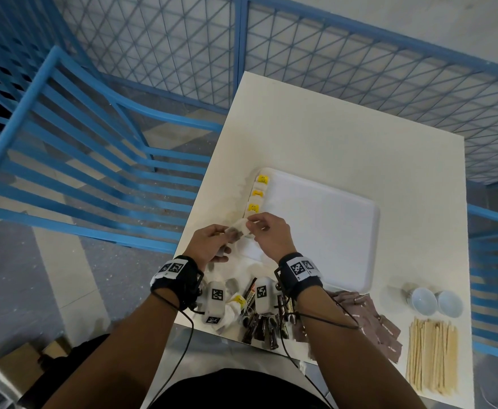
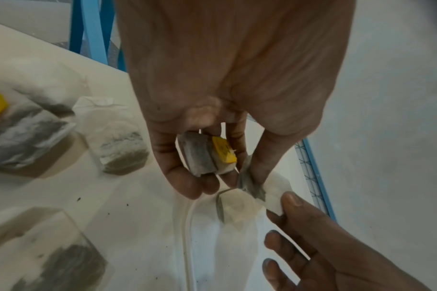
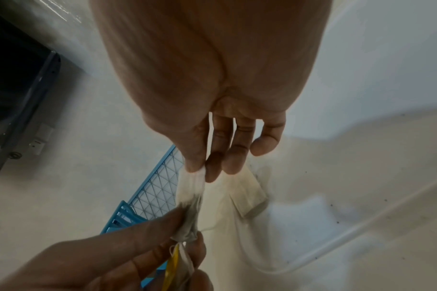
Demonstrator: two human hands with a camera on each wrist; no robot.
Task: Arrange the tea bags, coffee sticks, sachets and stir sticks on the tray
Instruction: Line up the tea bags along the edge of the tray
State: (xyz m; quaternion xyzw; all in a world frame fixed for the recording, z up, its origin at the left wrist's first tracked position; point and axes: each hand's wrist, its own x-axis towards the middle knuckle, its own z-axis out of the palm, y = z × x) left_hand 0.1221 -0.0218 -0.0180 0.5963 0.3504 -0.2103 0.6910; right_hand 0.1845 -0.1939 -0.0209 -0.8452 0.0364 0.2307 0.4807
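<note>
The white tray lies on the cream table. Three tea bags with yellow tags sit in a row along the tray's left edge. Over the tray's near left corner, both hands share one tea bag. My right hand pinches its white end between thumb and forefinger. My left hand pinches the darker end and also holds a small stack of tea bags with a yellow tag in its curled fingers. Another tea bag lies on the tray just below.
Loose tea bags and dark coffee sticks lie by the table's near edge. Brown sachets and wooden stir sticks are to their right, with two small cups behind. A blue chair stands left.
</note>
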